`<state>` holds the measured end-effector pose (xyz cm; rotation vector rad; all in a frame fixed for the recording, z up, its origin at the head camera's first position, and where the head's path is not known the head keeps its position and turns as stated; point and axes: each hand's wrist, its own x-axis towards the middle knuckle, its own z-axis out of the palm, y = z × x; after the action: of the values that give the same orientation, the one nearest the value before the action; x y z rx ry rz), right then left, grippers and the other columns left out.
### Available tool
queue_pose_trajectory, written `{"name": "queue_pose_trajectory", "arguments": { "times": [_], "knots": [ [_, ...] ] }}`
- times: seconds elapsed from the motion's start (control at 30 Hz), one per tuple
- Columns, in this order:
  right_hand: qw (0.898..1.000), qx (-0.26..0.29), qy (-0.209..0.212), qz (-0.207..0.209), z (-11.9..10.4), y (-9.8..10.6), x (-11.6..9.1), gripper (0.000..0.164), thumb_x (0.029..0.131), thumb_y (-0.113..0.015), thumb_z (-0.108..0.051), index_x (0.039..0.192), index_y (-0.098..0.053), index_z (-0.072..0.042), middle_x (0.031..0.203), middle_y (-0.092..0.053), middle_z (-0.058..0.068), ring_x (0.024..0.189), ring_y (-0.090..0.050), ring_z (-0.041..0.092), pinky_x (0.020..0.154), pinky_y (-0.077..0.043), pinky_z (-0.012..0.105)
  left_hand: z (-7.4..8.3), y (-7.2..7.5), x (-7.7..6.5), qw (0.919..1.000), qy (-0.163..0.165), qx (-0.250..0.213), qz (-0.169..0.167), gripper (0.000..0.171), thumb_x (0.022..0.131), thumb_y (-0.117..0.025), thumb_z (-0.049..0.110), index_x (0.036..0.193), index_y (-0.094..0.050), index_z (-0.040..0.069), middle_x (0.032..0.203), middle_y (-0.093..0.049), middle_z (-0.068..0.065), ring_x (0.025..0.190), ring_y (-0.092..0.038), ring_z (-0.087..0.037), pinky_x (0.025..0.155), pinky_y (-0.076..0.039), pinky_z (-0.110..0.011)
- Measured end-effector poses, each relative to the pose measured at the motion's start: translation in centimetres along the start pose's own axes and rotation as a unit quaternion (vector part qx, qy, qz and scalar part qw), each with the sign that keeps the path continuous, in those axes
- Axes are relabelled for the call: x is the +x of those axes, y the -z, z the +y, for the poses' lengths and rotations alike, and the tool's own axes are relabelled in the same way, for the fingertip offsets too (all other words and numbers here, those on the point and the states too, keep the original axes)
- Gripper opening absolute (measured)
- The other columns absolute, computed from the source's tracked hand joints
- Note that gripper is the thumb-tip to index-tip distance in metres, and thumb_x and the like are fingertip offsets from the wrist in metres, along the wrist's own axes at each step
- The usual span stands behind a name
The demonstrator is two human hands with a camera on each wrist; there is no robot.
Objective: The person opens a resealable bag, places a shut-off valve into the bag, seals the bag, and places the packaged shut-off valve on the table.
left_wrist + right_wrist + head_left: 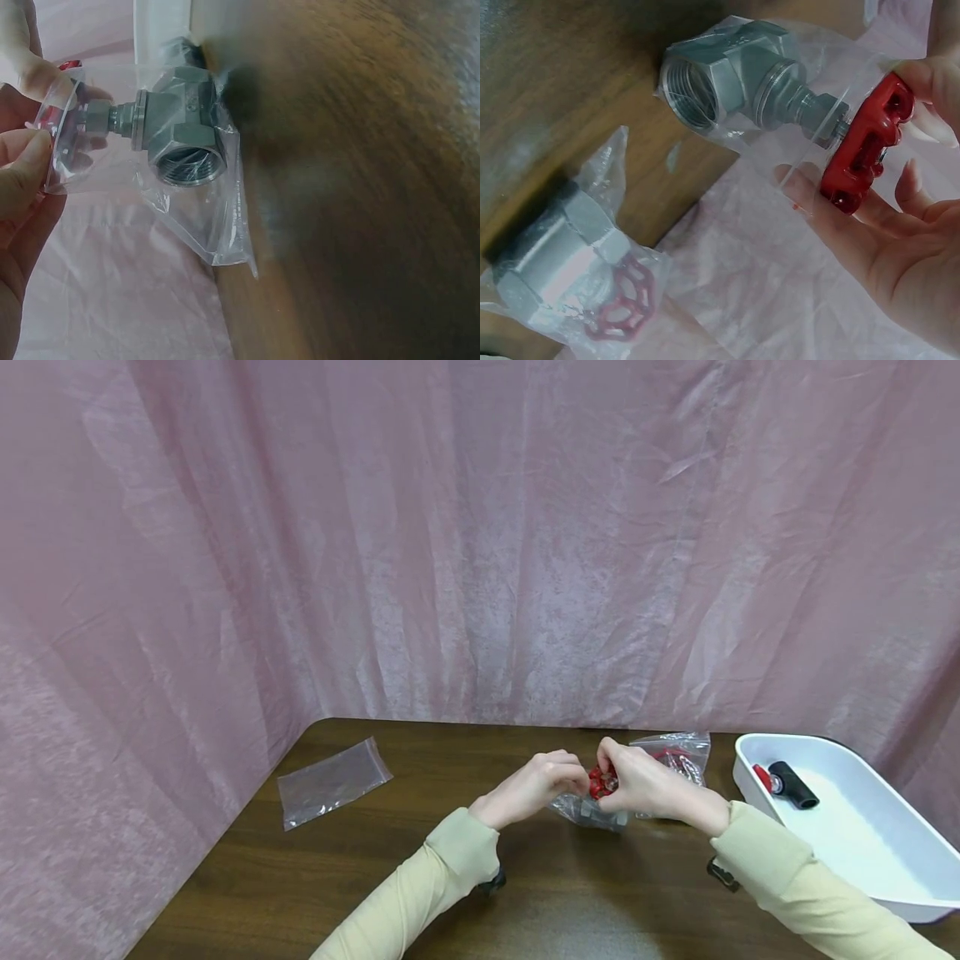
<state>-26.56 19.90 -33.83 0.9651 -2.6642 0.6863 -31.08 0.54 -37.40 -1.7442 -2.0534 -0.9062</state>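
A grey metal valve (pixel 180 112) with a red handwheel (pixel 864 146) sits in a clear plastic bag (pixel 214 232); the handwheel sticks out of the bag's mouth. My right hand (pixel 648 782) holds the handwheel between thumb and fingers. With thumb and fingertips, my left hand (pixel 534 787) pinches the bag near its mouth, opposite the right hand. The valve's threaded port faces the camera in both wrist views. Its body hangs low over the wooden table (pixel 360 877); whether it touches the wood I cannot tell.
A second bagged valve (pixel 566 255) with a red handwheel lies behind my right hand. At the right stands a white tray (pixel 862 860) holding a black pipe-like piece (pixel 793 785) and a red-ended part (pixel 763 778). An empty clear bag (pixel 333 783) lies flat at the left.
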Motion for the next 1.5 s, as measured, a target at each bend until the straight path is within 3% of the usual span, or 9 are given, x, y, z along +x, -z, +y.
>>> {"name": "queue_pose_trajectory", "arguments": {
  "times": [0.27,0.63,0.87,1.03,1.23,1.4,1.5],
  "knots": [
    [1.0,0.0,-0.01,-0.008,0.1,-0.2,0.1,0.035,0.059,-0.072,-0.01,0.075,-0.041,-0.01,0.06,-0.044,-0.002,0.052,-0.038,0.006,0.043,-0.033,0.022,0.0,0.0,0.0,0.9998,0.018,0.006,-0.007,0.013,0.077,-0.068,-0.003,0.082,-0.064,0.009,0.081,-0.055,0.006,0.078,-0.047,-0.004,0.072,-0.038,-0.012],
    [0.999,0.02,-0.015,-0.043,0.1,1.0,-0.1,0.031,0.068,-0.078,-0.017,0.073,-0.048,-0.01,0.064,-0.046,-0.002,0.057,-0.04,0.006,0.048,-0.035,0.023,-0.1,-0.4,0.1,0.9992,0.02,0.029,0.019,0.018,0.075,-0.069,-0.006,0.079,-0.063,0.01,0.077,-0.053,0.007,0.075,-0.046,-0.004,0.07,-0.037,-0.011],
    [1.0,0.006,0.002,-0.007,0.9,1.6,-1.1,0.023,0.073,-0.076,-0.019,0.074,-0.054,-0.013,0.071,-0.05,-0.004,0.064,-0.046,0.014,0.055,-0.038,0.025,0.0,-0.6,0.3,0.9985,0.025,0.046,0.019,0.018,0.076,-0.068,-0.005,0.079,-0.061,0.011,0.078,-0.052,0.007,0.075,-0.046,-0.005,0.07,-0.036,-0.011],
    [0.998,-0.009,-0.064,0.023,1.7,2.3,-1.9,0.018,0.075,-0.071,-0.007,0.078,-0.054,-0.01,0.071,-0.051,-0.006,0.065,-0.05,0.013,0.057,-0.041,0.029,0.2,-0.5,0.3,0.9975,0.034,0.057,0.026,0.015,0.077,-0.068,-0.002,0.079,-0.061,0.011,0.078,-0.053,0.007,0.075,-0.046,-0.004,0.069,-0.037,-0.011],
    [0.99,-0.008,-0.143,-0.005,1.9,2.5,-2.6,0.017,0.077,-0.069,-0.011,0.077,-0.053,-0.006,0.063,-0.049,-0.005,0.056,-0.047,0.01,0.051,-0.039,0.03,0.2,-0.5,0.4,0.9969,0.035,0.065,0.026,0.016,0.077,-0.069,-0.002,0.078,-0.06,0.012,0.077,-0.052,0.008,0.075,-0.046,-0.004,0.069,-0.036,-0.011],
    [0.979,0.072,-0.188,-0.013,2.0,1.5,-2.8,0.012,0.081,-0.063,-0.007,0.072,-0.054,-0.004,0.055,-0.052,-0.002,0.045,-0.053,0.014,0.042,-0.046,0.028,0.2,-0.6,0.5,0.9971,0.037,0.061,0.026,0.017,0.076,-0.069,-0.003,0.077,-0.06,0.012,0.077,-0.052,0.008,0.075,-0.046,-0.004,0.069,-0.037,-0.011],
    [0.98,0.102,-0.171,0.011,2.1,0.9,-2.9,0.015,0.081,-0.06,-0.001,0.067,-0.055,-0.004,0.048,-0.052,-0.002,0.039,-0.053,0.012,0.037,-0.045,0.026,0.2,-0.7,0.5,0.9978,0.035,0.053,0.02,0.015,0.076,-0.069,-0.002,0.078,-0.061,0.011,0.078,-0.053,0.007,0.075,-0.046,-0.004,0.069,-0.037,-0.01]
  ]
}}
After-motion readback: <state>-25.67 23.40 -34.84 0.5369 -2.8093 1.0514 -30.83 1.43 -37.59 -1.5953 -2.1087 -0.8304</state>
